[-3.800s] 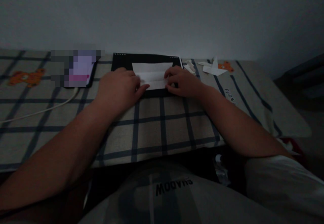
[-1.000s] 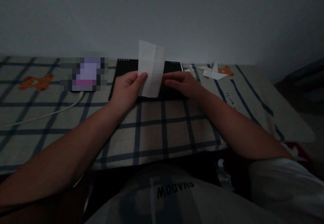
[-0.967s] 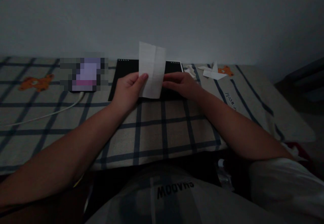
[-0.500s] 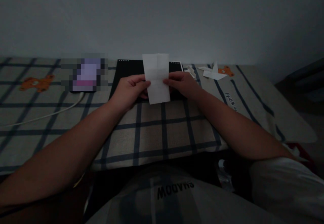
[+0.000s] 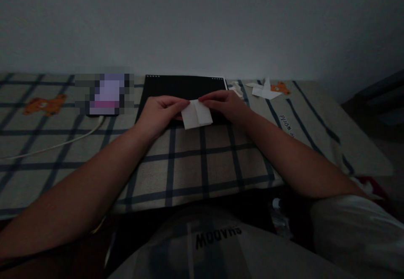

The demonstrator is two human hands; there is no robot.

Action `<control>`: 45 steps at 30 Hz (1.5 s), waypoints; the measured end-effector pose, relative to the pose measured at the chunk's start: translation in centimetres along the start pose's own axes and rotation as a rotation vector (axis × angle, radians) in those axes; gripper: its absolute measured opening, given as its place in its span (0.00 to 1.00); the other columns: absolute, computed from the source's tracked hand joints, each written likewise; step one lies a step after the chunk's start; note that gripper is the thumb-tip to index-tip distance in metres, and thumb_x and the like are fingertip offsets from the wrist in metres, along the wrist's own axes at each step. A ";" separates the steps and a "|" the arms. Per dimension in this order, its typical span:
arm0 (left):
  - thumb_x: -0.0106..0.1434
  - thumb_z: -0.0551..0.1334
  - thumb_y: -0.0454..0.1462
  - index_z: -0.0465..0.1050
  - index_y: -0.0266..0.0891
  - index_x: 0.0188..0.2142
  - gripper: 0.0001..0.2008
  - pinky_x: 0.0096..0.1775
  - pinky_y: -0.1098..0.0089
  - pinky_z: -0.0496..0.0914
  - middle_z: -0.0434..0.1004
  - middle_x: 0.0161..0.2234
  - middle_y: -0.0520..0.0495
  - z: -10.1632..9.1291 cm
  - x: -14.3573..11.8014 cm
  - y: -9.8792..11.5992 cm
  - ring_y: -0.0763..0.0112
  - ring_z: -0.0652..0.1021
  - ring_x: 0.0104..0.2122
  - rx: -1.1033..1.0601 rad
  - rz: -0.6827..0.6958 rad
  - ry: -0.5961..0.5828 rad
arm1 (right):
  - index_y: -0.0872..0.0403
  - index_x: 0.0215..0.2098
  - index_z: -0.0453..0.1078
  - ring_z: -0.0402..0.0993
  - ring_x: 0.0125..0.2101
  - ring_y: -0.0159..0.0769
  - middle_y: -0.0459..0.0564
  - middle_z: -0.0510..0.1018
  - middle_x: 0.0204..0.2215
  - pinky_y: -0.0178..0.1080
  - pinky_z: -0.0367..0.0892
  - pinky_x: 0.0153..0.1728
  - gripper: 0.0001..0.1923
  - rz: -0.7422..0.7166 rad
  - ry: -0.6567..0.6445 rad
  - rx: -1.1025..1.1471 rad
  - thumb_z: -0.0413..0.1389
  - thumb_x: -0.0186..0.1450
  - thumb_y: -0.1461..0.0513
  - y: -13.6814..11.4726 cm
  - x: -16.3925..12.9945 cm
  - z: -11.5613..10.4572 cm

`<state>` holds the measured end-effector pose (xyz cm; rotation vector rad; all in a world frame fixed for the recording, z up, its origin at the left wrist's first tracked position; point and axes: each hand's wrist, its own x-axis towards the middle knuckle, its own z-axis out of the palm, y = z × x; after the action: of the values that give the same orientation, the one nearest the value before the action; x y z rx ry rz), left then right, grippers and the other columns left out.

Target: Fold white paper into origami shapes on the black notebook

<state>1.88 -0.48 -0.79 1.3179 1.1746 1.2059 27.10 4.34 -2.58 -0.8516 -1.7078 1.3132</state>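
Both hands hold a small folded white paper (image 5: 196,114) at the near edge of a black mat (image 5: 183,87) on the plaid-covered surface (image 5: 202,161). The left hand (image 5: 159,112) has its fingers (image 5: 179,103) pinched on the paper's upper left corner; the right hand (image 5: 222,104) pinches the upper right, its fingertips almost meeting the left's. To crease well, line up the edges squarely first, then press flat outward from between the fingers. Paper scraps (image 5: 263,89) lie well beyond the right fingers.
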 end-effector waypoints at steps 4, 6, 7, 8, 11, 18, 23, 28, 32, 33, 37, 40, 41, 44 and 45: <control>0.63 0.77 0.42 0.90 0.43 0.49 0.16 0.48 0.54 0.87 0.89 0.37 0.48 -0.3 0.4 -0.8 0.58 0.89 0.41 0.137 0.068 -0.007 | 0.48 0.50 0.90 0.86 0.51 0.46 0.51 0.92 0.49 0.52 0.81 0.59 0.19 -0.071 0.007 -0.125 0.74 0.66 0.48 0.5 0.4 -0.1; 0.66 0.75 0.41 0.88 0.44 0.57 0.20 0.49 0.54 0.87 0.88 0.37 0.48 -0.6 0.5 -0.9 0.59 0.89 0.41 0.272 0.126 -0.003 | 0.49 0.51 0.90 0.86 0.51 0.46 0.51 0.92 0.50 0.53 0.81 0.59 0.17 -0.095 0.022 -0.190 0.72 0.68 0.51 0.7 0.6 -0.1; 0.67 0.74 0.41 0.88 0.44 0.59 0.21 0.51 0.53 0.87 0.89 0.39 0.48 -0.8 0.5 -0.9 0.58 0.89 0.42 0.364 0.177 0.005 | 0.49 0.52 0.90 0.86 0.51 0.46 0.51 0.92 0.50 0.53 0.80 0.59 0.16 -0.109 0.036 -0.237 0.71 0.69 0.53 0.7 0.6 -0.1; 0.69 0.73 0.41 0.87 0.44 0.60 0.21 0.54 0.52 0.86 0.90 0.43 0.46 -1.0 0.5 -0.8 0.57 0.89 0.45 0.464 0.241 0.006 | 0.49 0.53 0.90 0.86 0.51 0.46 0.51 0.92 0.51 0.52 0.80 0.59 0.15 -0.121 0.053 -0.294 0.69 0.71 0.55 0.7 0.6 0.0; 0.73 0.69 0.40 0.87 0.44 0.61 0.19 0.67 0.47 0.79 0.88 0.60 0.41 -1.6 0.5 -0.7 0.51 0.85 0.61 0.759 0.457 -0.050 | 0.49 0.55 0.89 0.85 0.50 0.46 0.52 0.92 0.52 0.52 0.78 0.58 0.15 -0.130 0.096 -0.504 0.65 0.73 0.59 0.7 0.5 0.1; 0.79 0.63 0.40 0.90 0.38 0.57 0.18 0.69 0.45 0.77 0.89 0.61 0.36 -1.6 1.3 -1.4 0.47 0.85 0.63 1.036 0.515 -0.312 | 0.50 0.57 0.89 0.80 0.59 0.54 0.58 0.86 0.59 0.59 0.73 0.64 0.16 -0.247 0.063 -0.908 0.64 0.74 0.62 1.6 0.8 -0.5; 0.80 0.58 0.43 0.88 0.36 0.62 0.24 0.66 0.42 0.78 0.88 0.62 0.33 -1.5 1.2 -1.0 0.43 0.84 0.63 1.145 0.516 -0.348 | 0.49 0.48 0.91 0.80 0.56 0.54 0.57 0.89 0.53 0.59 0.71 0.61 0.14 -0.279 -0.072 -1.063 0.60 0.78 0.61 0.4 0.4 -0.8; 0.82 0.52 0.44 0.81 0.34 0.71 0.30 0.72 0.39 0.72 0.79 0.73 0.31 -1.4 0.9 -1.1 0.40 0.77 0.72 1.202 0.525 -0.354 | 0.51 0.56 0.89 0.78 0.60 0.56 0.58 0.90 0.58 0.60 0.65 0.62 0.18 -0.266 -0.100 -1.120 0.56 0.81 0.58 -0.5 -0.4 -0.3; 0.84 0.48 0.44 0.72 0.37 0.78 0.32 0.80 0.40 0.60 0.67 0.81 0.37 -1.4 0.8 -0.9 0.49 0.66 0.82 1.199 0.467 -0.486 | 0.51 0.62 0.87 0.77 0.64 0.58 0.60 0.87 0.64 0.60 0.64 0.63 0.20 -0.267 -0.148 -1.127 0.55 0.83 0.56 -0.3 -0.5 -0.2; 0.84 0.47 0.44 0.70 0.38 0.80 0.32 0.81 0.40 0.58 0.66 0.82 0.38 -1.4 0.8 -0.8 0.51 0.65 0.82 1.211 0.436 -0.508 | 0.51 0.62 0.87 0.77 0.64 0.57 0.60 0.87 0.64 0.60 0.64 0.64 0.20 -0.269 -0.156 -1.115 0.55 0.83 0.57 -0.2 -0.3 -0.4; 0.86 0.45 0.43 0.64 0.38 0.82 0.32 0.82 0.39 0.53 0.62 0.84 0.39 -1.4 0.6 -0.2 0.53 0.60 0.84 1.262 0.367 -0.553 | 0.52 0.61 0.88 0.81 0.62 0.53 0.58 0.89 0.62 0.57 0.66 0.65 0.20 -0.287 -0.170 -1.008 0.56 0.83 0.57 0.6 0.5 -1.6; 0.86 0.45 0.44 0.62 0.43 0.83 0.32 0.82 0.34 0.48 0.61 0.84 0.41 -1.6 0.6 -0.1 0.53 0.57 0.85 1.271 0.364 -0.596 | 0.48 0.58 0.90 0.83 0.58 0.52 0.55 0.91 0.58 0.57 0.68 0.65 0.17 -0.276 -0.148 -0.961 0.59 0.81 0.56 1.2 1.1 -2.3; 0.86 0.45 0.44 0.61 0.44 0.83 0.32 0.82 0.33 0.47 0.61 0.84 0.42 -1.7 0.7 -0.1 0.52 0.57 0.85 1.268 0.366 -0.607 | 0.46 0.57 0.90 0.83 0.58 0.52 0.54 0.92 0.57 0.57 0.68 0.64 0.16 -0.268 -0.135 -0.962 0.60 0.80 0.55 1.3 1.2 -2.3; 0.86 0.46 0.44 0.62 0.44 0.83 0.31 0.81 0.29 0.45 0.62 0.84 0.40 -1.8 0.8 -0.2 0.50 0.58 0.85 1.248 0.368 -0.619 | 0.44 0.55 0.91 0.81 0.58 0.53 0.52 0.92 0.56 0.57 0.68 0.63 0.15 -0.249 -0.115 -0.989 0.62 0.80 0.55 1.2 1.3 -2.3; 0.86 0.47 0.43 0.63 0.44 0.83 0.31 0.81 0.28 0.45 0.62 0.84 0.40 -1.8 0.8 -0.2 0.49 0.58 0.85 1.243 0.368 -0.616 | 0.44 0.54 0.91 0.80 0.57 0.53 0.51 0.92 0.56 0.57 0.67 0.63 0.14 -0.247 -0.120 -0.998 0.62 0.80 0.55 1.1 1.3 -2.2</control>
<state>0.13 0.44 -0.80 2.6546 1.2299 0.0787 28.54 6.71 -3.12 -1.0411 -2.4950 0.2809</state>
